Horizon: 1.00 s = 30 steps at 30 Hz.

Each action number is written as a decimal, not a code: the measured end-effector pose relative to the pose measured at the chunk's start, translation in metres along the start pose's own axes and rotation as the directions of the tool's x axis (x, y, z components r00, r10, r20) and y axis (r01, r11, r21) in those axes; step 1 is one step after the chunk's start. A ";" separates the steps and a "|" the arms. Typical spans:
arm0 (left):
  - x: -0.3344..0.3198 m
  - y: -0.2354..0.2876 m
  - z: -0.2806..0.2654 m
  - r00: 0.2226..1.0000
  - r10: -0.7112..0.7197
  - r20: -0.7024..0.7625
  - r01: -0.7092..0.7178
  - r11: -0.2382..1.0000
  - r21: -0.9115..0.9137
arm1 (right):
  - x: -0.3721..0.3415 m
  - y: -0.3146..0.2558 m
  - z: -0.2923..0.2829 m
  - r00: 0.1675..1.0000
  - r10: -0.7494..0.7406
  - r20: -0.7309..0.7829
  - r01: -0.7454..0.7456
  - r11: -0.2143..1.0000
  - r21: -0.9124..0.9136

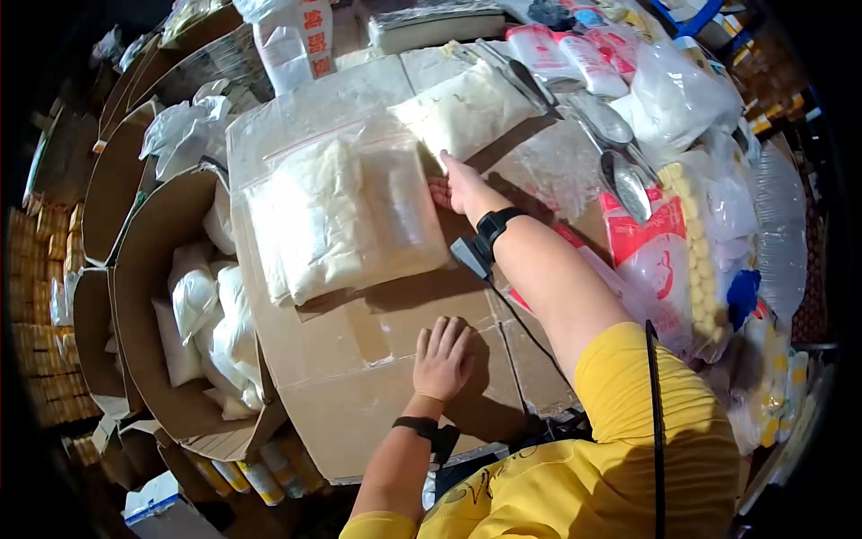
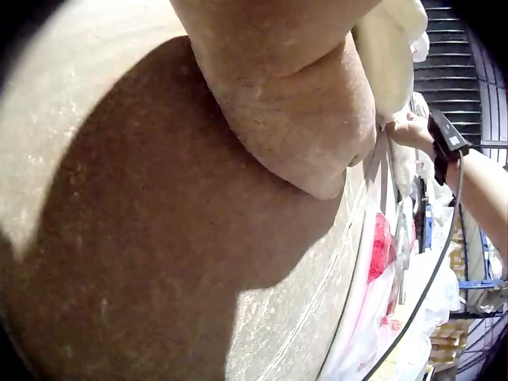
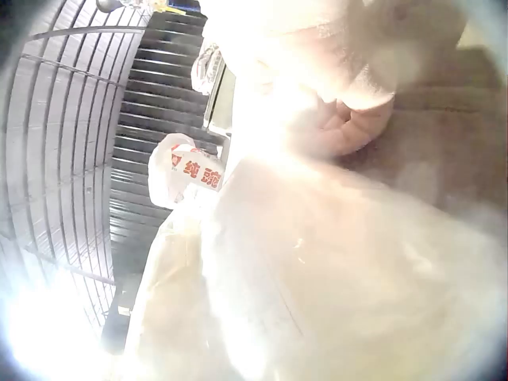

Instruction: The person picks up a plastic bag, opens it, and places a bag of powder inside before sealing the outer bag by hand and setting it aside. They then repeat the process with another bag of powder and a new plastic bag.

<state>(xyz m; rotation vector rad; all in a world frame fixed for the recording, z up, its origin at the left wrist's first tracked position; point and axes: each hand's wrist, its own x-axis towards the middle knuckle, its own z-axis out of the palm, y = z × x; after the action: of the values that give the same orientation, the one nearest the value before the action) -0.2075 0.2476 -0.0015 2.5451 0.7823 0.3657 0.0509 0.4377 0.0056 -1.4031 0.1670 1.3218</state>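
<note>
In the head view the left hand (image 1: 440,361) rests palm down on the cardboard-covered table (image 1: 328,404), fingers spread, holding nothing. The right hand (image 1: 460,187) reaches to the near corner of a flat bag of cream-coloured powder (image 1: 467,112); its thumb touches that corner, and whether it pinches is unclear. Left of this hand lies a large clear zip bag (image 1: 337,216) with cream packs inside. In the left wrist view the left hand (image 2: 294,119) presses on the table. Glare washes out the right hand (image 3: 341,119) in the right wrist view, above a pale bag (image 3: 333,262).
Open cardboard boxes (image 1: 135,314) with white bags (image 1: 193,292) stand along the left. Metal scoops (image 1: 624,184), a red-and-clear bag (image 1: 651,242) and a white plastic bag (image 1: 678,94) lie at the right. A standing white bag with red print (image 1: 292,45) is at the back.
</note>
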 end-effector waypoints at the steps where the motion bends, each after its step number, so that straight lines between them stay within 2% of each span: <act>1: -0.001 -0.002 0.001 1.000 0.004 0.002 -0.004 1.000 -0.013 | 0.000 -0.002 0.006 0.999 -0.020 -0.041 0.020 1.000 -0.001; 2: -0.002 -0.003 0.002 1.000 -0.001 0.008 0.002 1.000 -0.012 | 0.009 -0.001 0.007 0.997 -0.025 -0.080 0.031 0.996 0.080; 3: -0.003 -0.003 0.003 1.000 -0.003 0.013 0.003 1.000 -0.012 | 0.014 -0.001 0.008 0.991 -0.071 -0.110 0.072 0.997 0.007; 5: -0.004 -0.005 0.004 1.000 -0.008 0.014 0.008 1.000 -0.023 | 0.021 -0.007 0.003 0.972 -0.217 -0.094 0.216 0.976 -0.023; 7: -0.004 -0.004 0.005 1.000 -0.013 0.000 0.013 0.999 -0.040 | 0.000 -0.029 -0.002 0.915 -0.401 -0.044 0.400 0.916 -0.026; 9: -0.004 -0.004 0.005 1.000 -0.016 0.001 0.016 0.999 -0.042 | -0.038 -0.056 -0.016 0.787 -0.602 0.132 0.603 0.797 0.036; 11: -0.005 -0.004 0.006 1.000 -0.014 0.006 0.014 0.999 -0.031 | -0.091 -0.071 -0.037 0.684 -0.666 0.298 0.708 0.704 -0.052; 13: -0.004 -0.004 0.005 1.000 -0.003 0.017 0.004 1.000 -0.009 | -0.152 -0.066 -0.054 0.710 -0.617 0.339 0.680 0.727 -0.100; 14: 0.000 0.004 -0.005 0.998 -0.043 0.048 0.044 0.999 -0.032 | -0.170 -0.057 -0.068 0.749 -0.563 0.348 0.636 0.759 -0.140; 15: 0.002 0.006 -0.006 0.998 -0.033 0.048 0.034 0.999 -0.027 | -0.190 -0.048 -0.076 0.764 -0.515 0.387 0.622 0.747 -0.233; 16: 0.002 0.006 -0.006 0.999 -0.025 0.048 0.026 0.999 -0.020 | -0.210 -0.038 -0.076 0.680 -0.596 0.426 0.712 0.676 -0.191; 17: -0.002 0.003 -0.006 0.998 -0.024 0.049 0.024 1.000 -0.008 | -0.212 -0.022 -0.089 0.734 -0.546 0.404 0.652 0.733 -0.196; 18: -0.006 -0.007 -0.001 1.000 -0.015 0.025 0.018 0.990 -0.141 | -0.225 -0.010 -0.094 0.731 -0.500 0.464 0.620 0.771 -0.145; 19: -0.025 -0.033 0.030 0.980 -0.174 0.101 0.198 0.916 -0.350 | -0.240 -0.001 -0.100 0.760 -0.409 0.505 0.556 0.812 -0.178; 20: -0.027 -0.028 0.020 0.901 -0.407 0.152 0.356 0.489 -0.796 | -0.253 0.012 -0.105 0.709 -0.422 0.565 0.624 0.749 -0.223; 21: -0.033 -0.014 0.003 0.764 -0.544 0.345 0.326 -0.136 -0.936 | -0.267 0.024 -0.107 0.692 -0.380 0.614 0.628 0.737 -0.251; 22: -0.041 0.004 -0.032 0.792 -0.370 0.485 0.316 -0.432 -0.845 | -0.270 0.037 -0.111 0.472 -0.420 0.775 0.840 0.480 -0.252; 23: -0.046 0.021 -0.064 0.808 -0.167 0.565 0.318 -0.684 -0.657 | -0.295 0.045 -0.108 0.743 -0.071 0.665 0.519 0.688 -0.507; 24: -0.055 0.031 -0.072 0.840 -0.089 0.535 0.369 -0.629 -0.685 | -0.299 0.063 -0.107 0.423 -0.315 0.850 0.885 0.346 -0.312; 25: -0.063 0.047 -0.082 0.842 -0.104 0.529 0.342 -0.656 -0.673 | -0.309 0.077 -0.106 0.237 -0.313 0.920 0.940 0.314 -0.136; 26: -0.070 0.052 -0.074 0.802 -0.179 0.570 0.425 -0.501 -0.754 | -0.326 0.085 -0.110 0.247 -0.235 0.940 0.923 0.351 -0.154; 27: -0.085 0.056 -0.066 0.760 -0.261 0.595 0.508 -0.332 -0.795 | -0.334 0.099 -0.117 0.190 -0.175 0.966 0.939 0.321 -0.127; 28: -0.100 0.066 -0.068 0.849 -0.267 0.457 0.369 -0.319 -0.873 | -0.345 0.109 -0.128 0.221 -0.132 0.966 0.929 0.329 -0.168; 29: -0.111 0.078 -0.069 0.837 -0.346 0.424 0.320 -0.320 -0.892 | -0.353 0.116 -0.140 0.252 -0.087 0.964 0.917 0.338 -0.210; 30: -0.120 0.084 -0.065 0.799 -0.448 0.401 0.344 -0.208 -0.916 | -0.355 0.119 -0.153 0.331 0.043 0.943 0.915 0.231 -0.332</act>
<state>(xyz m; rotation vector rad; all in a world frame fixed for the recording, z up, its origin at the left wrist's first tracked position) -0.2887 0.1376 0.0817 0.6916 0.8133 0.5260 -0.0712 0.0837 0.1595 -1.1633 -1.9174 1.2726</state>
